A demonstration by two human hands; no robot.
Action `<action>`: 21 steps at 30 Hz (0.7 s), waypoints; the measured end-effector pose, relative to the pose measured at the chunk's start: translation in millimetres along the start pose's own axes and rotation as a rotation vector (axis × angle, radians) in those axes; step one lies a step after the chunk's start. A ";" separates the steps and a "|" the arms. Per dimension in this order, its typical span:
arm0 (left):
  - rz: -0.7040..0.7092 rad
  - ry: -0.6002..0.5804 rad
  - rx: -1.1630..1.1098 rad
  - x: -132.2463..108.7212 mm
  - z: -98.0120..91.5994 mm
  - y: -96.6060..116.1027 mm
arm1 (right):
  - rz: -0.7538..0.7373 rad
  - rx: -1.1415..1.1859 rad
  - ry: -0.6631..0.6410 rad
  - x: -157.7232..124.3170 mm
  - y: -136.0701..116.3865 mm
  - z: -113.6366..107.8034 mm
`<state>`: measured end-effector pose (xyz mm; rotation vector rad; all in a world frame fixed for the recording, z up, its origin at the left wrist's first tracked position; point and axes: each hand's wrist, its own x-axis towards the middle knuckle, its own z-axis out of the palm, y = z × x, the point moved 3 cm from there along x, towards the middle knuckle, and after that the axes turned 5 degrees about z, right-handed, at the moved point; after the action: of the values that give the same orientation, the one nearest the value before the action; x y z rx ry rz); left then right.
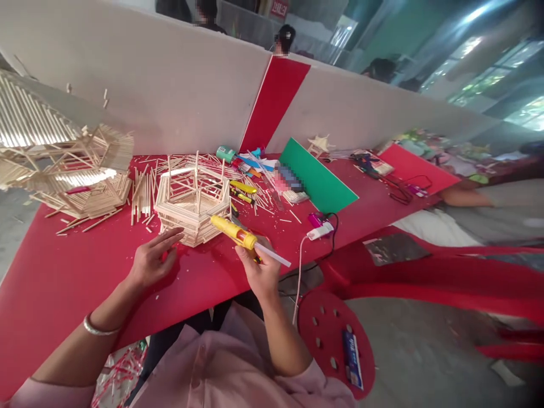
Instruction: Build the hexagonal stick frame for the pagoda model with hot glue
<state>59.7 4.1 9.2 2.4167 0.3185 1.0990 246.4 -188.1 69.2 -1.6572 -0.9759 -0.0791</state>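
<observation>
My right hand [261,269] is closed round a yellow hot glue gun [233,231], a pale glue stick [274,255] jutting from its rear end. The gun's nozzle points left, close to a many-sided model of thin wooden sticks [193,207] with upright posts along its top. At the near left side of that model rests my left hand [155,258], its fingers stretched out toward the lower wall. They touch or nearly touch it; I cannot tell which. Loose sticks [142,192] lie in a row just left of the model.
A larger stick structure with a slatted roof [63,147] stands at the left. Behind are scattered sticks, a green bottle [226,153] and a yellow cutter [243,187]. To the right are a green board [318,178], a white power strip [319,230] with cables, and another person's arm [467,196].
</observation>
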 end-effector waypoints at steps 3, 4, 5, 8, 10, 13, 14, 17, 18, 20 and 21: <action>-0.005 -0.002 -0.001 1.0 -0.6 1.2 | 0.004 0.020 -0.036 -0.5 -0.3 0.3; -0.009 0.000 0.004 1.5 -1.2 1.6 | 0.013 0.017 -0.022 0.4 0.6 -0.1; -0.009 0.001 0.010 1.8 -1.8 2.2 | 0.023 0.012 0.002 1.8 1.8 -0.5; 0.007 0.016 0.039 2.7 -3.3 5.0 | 0.049 0.014 0.046 6.4 4.7 -1.0; 0.010 0.033 0.062 3.4 -3.9 7.4 | 0.040 0.039 0.000 8.6 3.4 0.7; 0.009 0.033 0.082 4.4 -3.6 10.6 | 0.001 0.068 -0.101 10.5 -0.4 3.9; 0.009 0.028 0.080 4.6 -3.1 11.3 | -0.008 0.069 -0.113 11.0 -0.4 4.4; 0.010 0.013 0.055 4.5 -1.0 13.0 | -0.003 0.030 -0.061 11.8 5.4 3.2; 0.006 0.012 0.050 4.4 -0.3 13.3 | 0.004 0.009 -0.030 11.6 8.3 2.4; 0.005 0.026 0.051 4.1 0.4 13.7 | 0.014 -0.027 0.017 10.6 12.7 0.9; 0.003 0.039 0.056 4.1 0.3 13.6 | 0.011 -0.033 0.025 10.0 13.6 0.6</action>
<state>62.9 -6.2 18.5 2.4479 0.3636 1.1537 261.2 -182.1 63.7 -1.6876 -0.9513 -0.1085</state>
